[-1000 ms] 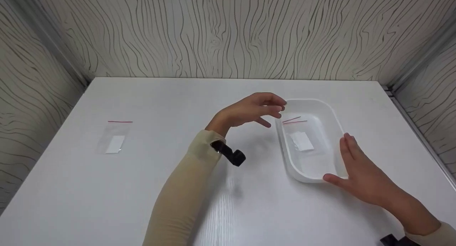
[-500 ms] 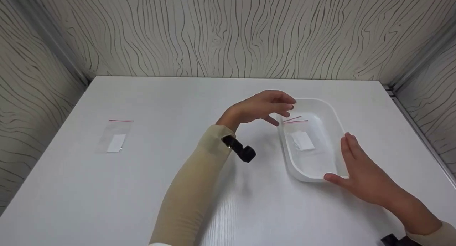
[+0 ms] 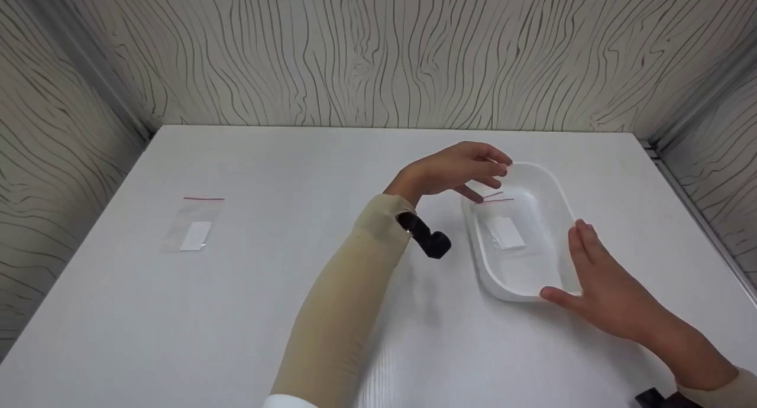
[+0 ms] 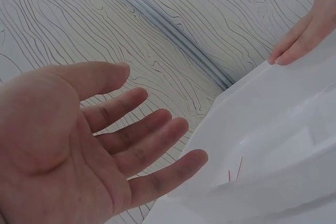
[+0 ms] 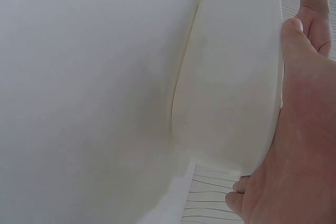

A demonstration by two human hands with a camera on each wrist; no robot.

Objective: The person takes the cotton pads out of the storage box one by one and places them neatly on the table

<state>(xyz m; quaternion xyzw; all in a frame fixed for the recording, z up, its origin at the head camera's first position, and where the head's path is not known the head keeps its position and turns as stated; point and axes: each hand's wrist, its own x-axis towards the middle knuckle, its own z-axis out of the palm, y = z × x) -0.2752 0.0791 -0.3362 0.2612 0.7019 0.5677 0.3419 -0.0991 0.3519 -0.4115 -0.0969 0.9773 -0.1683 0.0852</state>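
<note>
My left hand (image 3: pixel 452 170) hovers over the far left rim of a white plastic container (image 3: pixel 555 224), and its fingers hold nothing. In the left wrist view its fingers (image 4: pixel 152 153) are spread and slightly bent. My right hand (image 3: pixel 612 292) rests against the container's near right corner, thumb on the near rim and straight fingers along the right side. Clear zip bags (image 3: pixel 507 233) lie inside; two red seal strips and a white label show, partly behind my left fingers. Another clear zip bag (image 3: pixel 195 235) with a red strip and white label lies on the left.
Everything stands on a white table (image 3: pixel 307 290). A wood-grain patterned wall (image 3: pixel 355 53) rises at its back edge, with similar panels on both sides. A black wrist camera (image 3: pixel 430 242) sticks out from my left sleeve.
My left hand has moved right and slightly away, from beside the container's left rim to over it. My right hand and the container stay put.
</note>
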